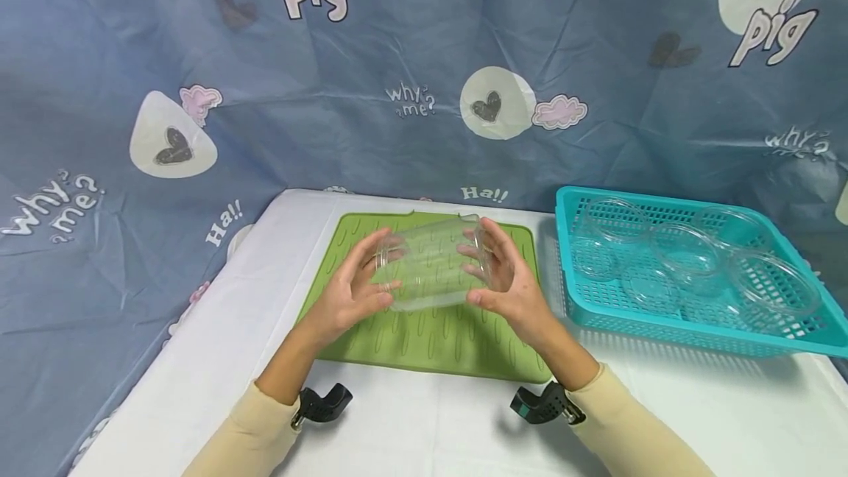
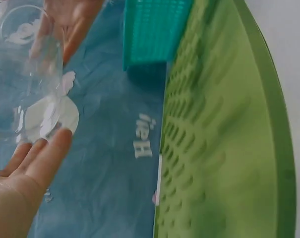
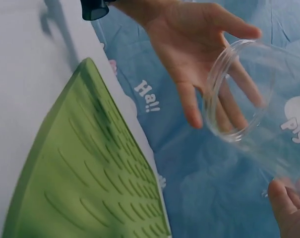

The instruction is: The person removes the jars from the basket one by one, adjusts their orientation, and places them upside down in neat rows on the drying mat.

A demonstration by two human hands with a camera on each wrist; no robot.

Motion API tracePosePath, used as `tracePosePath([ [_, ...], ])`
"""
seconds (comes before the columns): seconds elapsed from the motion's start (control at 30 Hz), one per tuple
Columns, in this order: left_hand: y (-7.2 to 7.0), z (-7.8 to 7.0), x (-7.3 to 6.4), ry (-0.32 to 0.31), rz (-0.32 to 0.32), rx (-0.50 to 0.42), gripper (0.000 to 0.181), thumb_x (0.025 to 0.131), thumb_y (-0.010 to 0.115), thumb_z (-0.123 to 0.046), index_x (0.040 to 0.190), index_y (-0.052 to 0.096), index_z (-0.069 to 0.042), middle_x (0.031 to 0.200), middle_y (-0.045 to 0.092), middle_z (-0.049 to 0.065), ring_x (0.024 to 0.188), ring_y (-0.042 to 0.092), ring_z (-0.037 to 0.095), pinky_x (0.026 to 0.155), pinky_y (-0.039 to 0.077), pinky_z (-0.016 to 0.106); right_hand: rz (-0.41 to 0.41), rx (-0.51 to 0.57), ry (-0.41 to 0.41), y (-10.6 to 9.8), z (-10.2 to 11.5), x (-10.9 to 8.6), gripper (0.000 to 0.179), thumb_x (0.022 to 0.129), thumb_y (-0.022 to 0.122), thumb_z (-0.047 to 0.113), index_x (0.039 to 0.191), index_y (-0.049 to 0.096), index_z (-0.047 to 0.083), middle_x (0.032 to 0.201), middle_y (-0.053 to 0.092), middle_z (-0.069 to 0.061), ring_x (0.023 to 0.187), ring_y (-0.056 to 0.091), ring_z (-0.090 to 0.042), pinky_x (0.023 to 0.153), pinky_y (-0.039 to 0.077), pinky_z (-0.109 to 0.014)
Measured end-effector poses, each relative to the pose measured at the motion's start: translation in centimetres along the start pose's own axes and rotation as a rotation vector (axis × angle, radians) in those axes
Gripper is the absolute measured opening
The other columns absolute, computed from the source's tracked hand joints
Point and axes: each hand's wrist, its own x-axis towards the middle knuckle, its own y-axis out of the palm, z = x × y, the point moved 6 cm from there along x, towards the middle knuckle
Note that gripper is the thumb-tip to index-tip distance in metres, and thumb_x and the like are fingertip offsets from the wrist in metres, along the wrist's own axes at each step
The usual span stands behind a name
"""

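— What do you have in your hands?

— A clear container (image 1: 433, 263), lying on its side in the air above the green mat (image 1: 424, 341). My left hand (image 1: 346, 297) holds the end with the rings, the thumb on the near side and the other fingers spread around. My right hand (image 1: 520, 293) holds the opposite end in a similar manner, rather wide, because the container is broad.

— Is it level?

— Not completely. It is a little tilted, with the right end higher.

— And what is around you?

— The mat lies on the white counter (image 1: 424, 425). To the right, just beside it, is the turquoise basket (image 1: 662, 331), with a narrow strip of counter between them. In the basket stand several clear cups (image 1: 687, 250), close together; because they are see-through, I cannot count them surely.

— Does something stand in the way?

— Below the container there is the mat with its small raised ridges. On the right, the basket wall rises beside the mat's edge. Behind everything hangs the blue printed curtain (image 1: 371, 153). From above, my two hands cover a part of the mat, but through the container I can see its green surface. On my wrists I wear black devices (image 1: 324, 403), both well apart from the container.
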Motion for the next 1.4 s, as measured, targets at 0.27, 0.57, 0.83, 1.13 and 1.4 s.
tracePosePath([
  [0.27, -3.6, 0.8, -4.5, -0.156, -0.054, 0.774, 0.063, 0.087, 0.075, -0.016, 0.143, 0.048, -0.009, 0.148, 0.047, 0.017, 0.138, 0.045, 0.04, 0.108, 0.045, 0.059, 0.031, -0.421, 0.063, -0.9, 2.4, 0.7, 0.107, 0.076, 0.087, 0.029, 0.158, 0.02, 0.017, 0.155, 0.036, -0.012, 0.138, 0.047, -0.019, 0.106, 0.05, -0.023],
  [0.57, -5.5, 2.2, -8.0, -0.296, 0.098, 1.153, 0.056, 0.084, 0.076, -0.019, 0.133, 0.058, 0.002, 0.141, 0.053, 0.025, 0.132, 0.05, 0.046, 0.11, 0.043, 0.061, 0.228, -0.905, 0.119, -1.2, 4.1, 4.5, 0.116, 0.068, 0.093, 0.03, 0.158, 0.022, 0.021, 0.157, 0.037, -0.009, 0.139, 0.045, -0.032, 0.102, 0.053, -0.05],
  [0.83, -6.4, 3.3, -9.7, -0.407, 0.175, 1.142, 0.052, 0.087, 0.074, -0.018, 0.132, 0.06, 0.003, 0.146, 0.051, 0.023, 0.135, 0.048, 0.045, 0.11, 0.043, 0.058, 0.405, -1.023, 0.162, -0.9, 4.4, 6.6, 0.116, 0.066, 0.091, 0.045, 0.158, 0.025, 0.021, 0.16, 0.035, -0.007, 0.138, 0.047, -0.03, 0.107, 0.047, -0.056],
  [1.13, -6.6, 3.5, -9.5, -0.428, 0.161, 1.189, 0.044, 0.089, 0.074, -0.021, 0.128, 0.065, -0.003, 0.144, 0.055, 0.019, 0.132, 0.053, 0.041, 0.109, 0.045, 0.056, 0.461, -1.105, 0.183, -1.2, 4.9, 8.9, 0.112, 0.07, 0.089, 0.043, 0.158, 0.024, 0.017, 0.161, 0.032, -0.007, 0.142, 0.042, -0.031, 0.114, 0.039, -0.058],
  [1.4, -6.4, 3.5, -9.4, -0.454, 0.156, 1.179, 0.041, 0.088, 0.074, -0.019, 0.124, 0.067, -0.002, 0.143, 0.057, 0.018, 0.131, 0.053, 0.041, 0.109, 0.045, 0.056, 0.508, -1.175, 0.181, -0.2, 5.0, 9.8, 0.111, 0.07, 0.088, 0.042, 0.158, 0.025, 0.017, 0.163, 0.03, -0.006, 0.149, 0.033, -0.029, 0.117, 0.036, -0.058],
])
